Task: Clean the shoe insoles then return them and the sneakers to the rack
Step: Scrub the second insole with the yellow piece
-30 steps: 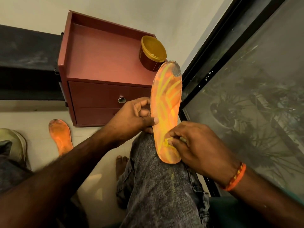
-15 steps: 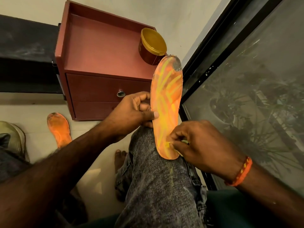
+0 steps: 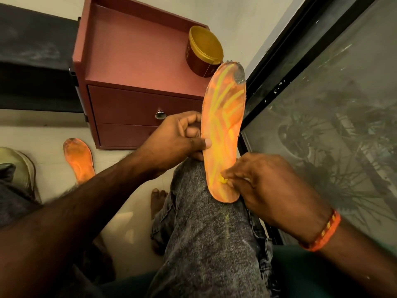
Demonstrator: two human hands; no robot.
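Observation:
An orange insole (image 3: 223,125) streaked with yellow paste stands on end on my raised knee (image 3: 204,222), its grey, dirty toe end up. My left hand (image 3: 176,136) grips its left edge, thumb on the face. My right hand (image 3: 268,186) is pinched on a small pale thing with a yellow blob at its tip, pressed against the heel area; the fingers hide most of it. The second orange insole (image 3: 79,160) lies flat on the floor at left. Part of a pale sneaker (image 3: 21,166) shows at the far left edge.
A red cabinet (image 3: 133,50) with a drawer stands ahead, and an open tub (image 3: 204,52) with a yellow inside sits on its top right corner. A dark-framed glass pane (image 3: 322,104) runs along the right. My bare foot (image 3: 158,198) rests on the pale floor.
Both hands have stayed on the insole. The right fingertips have shifted only slightly over the heel area, and the view has tipped a little.

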